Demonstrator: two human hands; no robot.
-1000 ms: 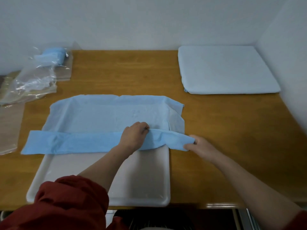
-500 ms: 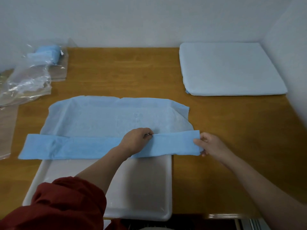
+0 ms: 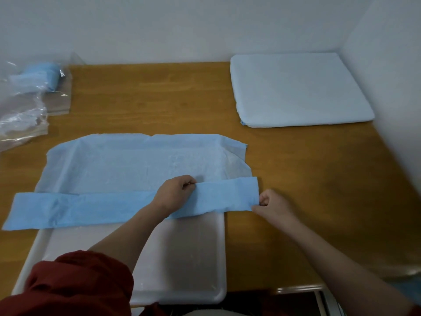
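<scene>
A light blue sheet (image 3: 127, 165) lies spread over the far half of a white tray (image 3: 196, 258) on the wooden table (image 3: 296, 190). Its near part is folded into a darker blue band (image 3: 91, 208) that runs across the tray from left to right. My left hand (image 3: 175, 193) rests on the band near its middle, with fingers curled and pinching its upper edge. My right hand (image 3: 271, 205) pinches the band's right end just past the tray's right rim.
A stack of folded pale blue sheets (image 3: 296, 90) sits at the back right, close to the white side wall. Clear plastic bags (image 3: 25, 106) with a blue roll inside lie at the back left. The table's front edge runs just behind the tray's near rim.
The band's right end, drooping a second ago, now lies straight and flat, drawn out to the right by my right hand. My left hand has stayed on the band's middle.
</scene>
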